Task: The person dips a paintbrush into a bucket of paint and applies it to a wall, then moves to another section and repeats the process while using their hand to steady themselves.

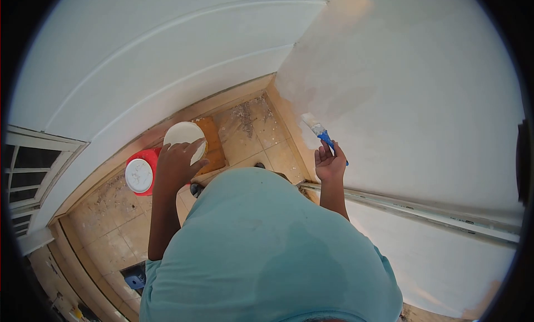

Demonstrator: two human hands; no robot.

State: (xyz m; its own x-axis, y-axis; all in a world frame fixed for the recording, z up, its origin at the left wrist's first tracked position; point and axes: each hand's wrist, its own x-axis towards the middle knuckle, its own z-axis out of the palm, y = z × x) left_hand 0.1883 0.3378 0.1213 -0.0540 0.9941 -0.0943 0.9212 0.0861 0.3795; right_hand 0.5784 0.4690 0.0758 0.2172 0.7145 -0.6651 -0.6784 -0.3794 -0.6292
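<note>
My right hand (331, 163) is closed round the blue handle of a paintbrush (317, 127). The brush's pale, paint-coated bristles point up and left, close to the white wall. My left hand (177, 162) has its fingers apart and overlaps the near edge of a round white-topped tub (183, 134). Part of the tub is hidden behind that hand. Just left of my left wrist stands a red container (149, 155) with a smudged white lid (139, 175).
A brown square board (216, 141) lies beside the tub on the paint-spattered tiled floor (253, 124). Long pale rails (423, 212) run along the right side. A window (36, 166) is at far left, and a blue object (134, 278) lies at lower left.
</note>
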